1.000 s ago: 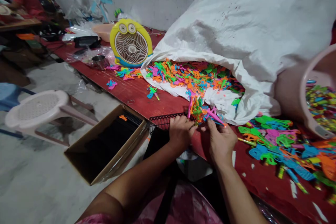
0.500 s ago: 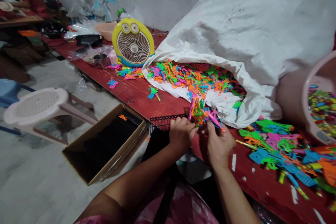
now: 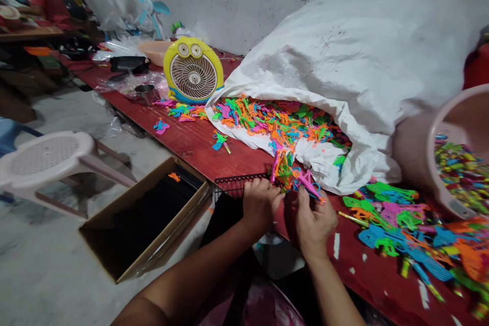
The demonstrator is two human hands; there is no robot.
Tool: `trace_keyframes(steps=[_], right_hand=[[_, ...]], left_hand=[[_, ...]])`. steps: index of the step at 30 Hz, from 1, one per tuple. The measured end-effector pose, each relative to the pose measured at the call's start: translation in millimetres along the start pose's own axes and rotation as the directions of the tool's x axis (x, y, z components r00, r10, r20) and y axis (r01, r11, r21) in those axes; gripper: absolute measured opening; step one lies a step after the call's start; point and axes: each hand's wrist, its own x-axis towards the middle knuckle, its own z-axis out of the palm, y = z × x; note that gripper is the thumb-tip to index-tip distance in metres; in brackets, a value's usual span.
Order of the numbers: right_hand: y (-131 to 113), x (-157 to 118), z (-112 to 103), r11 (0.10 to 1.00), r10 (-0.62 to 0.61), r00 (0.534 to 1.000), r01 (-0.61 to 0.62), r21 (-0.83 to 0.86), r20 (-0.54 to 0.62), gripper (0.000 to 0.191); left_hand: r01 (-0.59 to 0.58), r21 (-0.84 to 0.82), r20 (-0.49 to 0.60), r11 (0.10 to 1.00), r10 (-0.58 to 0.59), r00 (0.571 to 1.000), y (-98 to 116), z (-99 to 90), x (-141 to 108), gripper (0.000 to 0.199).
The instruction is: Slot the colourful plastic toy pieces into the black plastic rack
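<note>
My left hand (image 3: 260,205) is closed over the right end of a black grid panel (image 3: 228,183), its fingers curled and partly hidden from view. Just right of it, my right hand (image 3: 316,221) pinches a small pink plastic piece (image 3: 305,181) between thumb and fingers. A cluster of orange and green plastic pieces (image 3: 284,169) lies directly beyond both hands. Behind that, similar bright pieces (image 3: 263,114) spill from the mouth of a large white sack (image 3: 355,56).
A carton (image 3: 153,244) holding black panels stands left of the red table (image 3: 183,147). On the table are a yellow fan (image 3: 194,74), a metal cup (image 3: 146,94), a tilted pink bucket (image 3: 416,132) and loose plastic toys (image 3: 408,229). A plastic stool (image 3: 49,158) and a person (image 3: 48,2) are at left.
The view has shifted slightly, so the table and carton sit a little lower and further left. Both hands stay at the same spot by the cluster, with hardly any visible movement.
</note>
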Motion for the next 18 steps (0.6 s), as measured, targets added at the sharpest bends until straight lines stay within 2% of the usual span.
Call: trace_keyframes(steps=[6, 9, 14, 18], right_hand=[[-11.0, 11.9, -11.0, 0.992, -0.083, 0.990, 0.092, -0.083, 0.111, 0.030], [-16.3, 23.4, -17.5, 0.989, -0.065, 0.982, 0.087, -0.121, 0.180, 0.029], [-23.4, 39.9, -22.3, 0.990, -0.010, 0.937, 0.058, -0.125, 0.349, 0.030], [-15.6, 46.6, -22.3, 0.989, 0.072, 0.952, -0.030, -0.143, 0.296, 0.033]], left_hand=[[-0.028, -0.020, -0.057, 0.999, 0.026, 0.998, -2.3, 4.0, -1.5, 0.019], [-0.034, -0.018, -0.077, 0.999, 0.033, 0.996, -3.2, 6.2, -1.3, 0.016], [-0.039, -0.011, -0.114, 0.999, 0.038, 0.993, -2.4, 7.2, -1.3, 0.015], [-0.051, -0.018, -0.113, 0.999, 0.048, 0.992, -3.8, 7.1, -0.6, 0.013]])
